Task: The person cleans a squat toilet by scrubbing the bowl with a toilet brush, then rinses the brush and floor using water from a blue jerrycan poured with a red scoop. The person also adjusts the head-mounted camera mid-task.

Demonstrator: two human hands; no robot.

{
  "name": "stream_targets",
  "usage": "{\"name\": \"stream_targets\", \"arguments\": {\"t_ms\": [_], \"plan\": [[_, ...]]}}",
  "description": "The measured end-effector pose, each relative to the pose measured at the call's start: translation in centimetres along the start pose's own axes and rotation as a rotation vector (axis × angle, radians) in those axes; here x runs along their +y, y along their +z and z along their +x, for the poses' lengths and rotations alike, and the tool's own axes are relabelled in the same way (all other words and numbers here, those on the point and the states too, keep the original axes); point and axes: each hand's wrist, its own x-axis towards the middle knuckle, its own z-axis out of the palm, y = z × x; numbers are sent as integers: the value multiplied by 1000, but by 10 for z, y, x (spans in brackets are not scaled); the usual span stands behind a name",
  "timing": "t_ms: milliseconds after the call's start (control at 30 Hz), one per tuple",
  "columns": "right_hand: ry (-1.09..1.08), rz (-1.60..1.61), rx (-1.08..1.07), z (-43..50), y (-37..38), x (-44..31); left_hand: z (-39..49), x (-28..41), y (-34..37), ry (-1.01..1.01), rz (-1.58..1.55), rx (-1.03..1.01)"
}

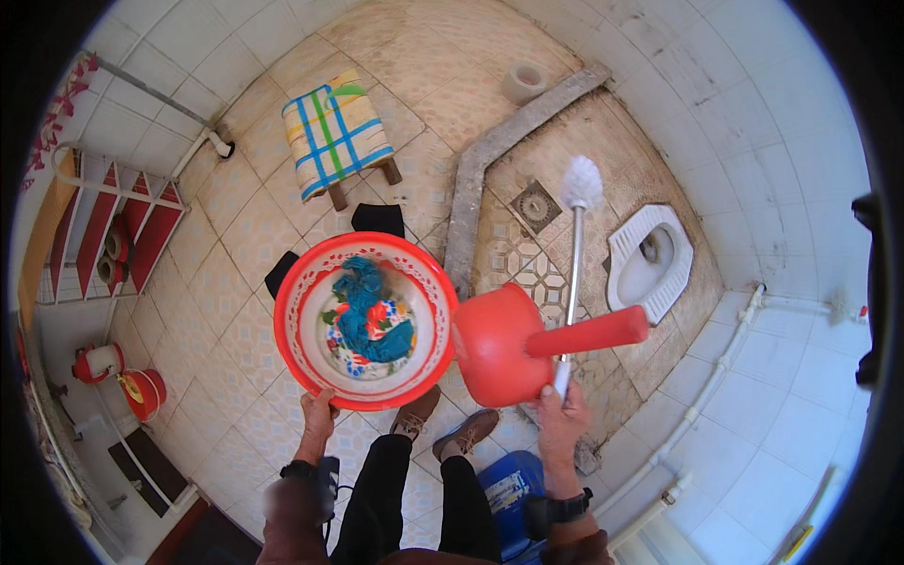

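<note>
A red-rimmed enamel basin [304,353] with a floral pattern is held at its near left rim by my left hand [319,418]. Wet-looking teal cloth [367,311] lies bunched inside it. My right hand [563,417] grips the white lower handle of a toilet brush [575,261] whose white bristle head points away from me. Against the thumb of that hand is the near edge of a red plastic dipper [501,346], its handle pointing right. The dipper's left side meets or overlaps the basin's right rim; which one cannot be told.
Beyond the basin stands a low stool [339,141] with a checked cover. A raised curb [487,152] borders the floor drain [535,207] and the squat toilet [621,282]. By my right leg is a blue container [512,487]. A red bucket [145,395] and a rack [141,233] are at left.
</note>
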Motion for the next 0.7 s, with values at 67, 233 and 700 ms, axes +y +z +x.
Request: {"name": "stream_targets", "arguments": {"t_ms": [67, 233, 700], "plan": [[-82, -89, -91, 5, 33, 13, 28, -5, -13, -56, -27, 37], [-339, -356, -317, 11, 132, 59, 68, -27, -42, -283, -57, 170], [-300, -395, -518, 7, 162, 135, 57, -51, -51, -409, -5, 183]]}}
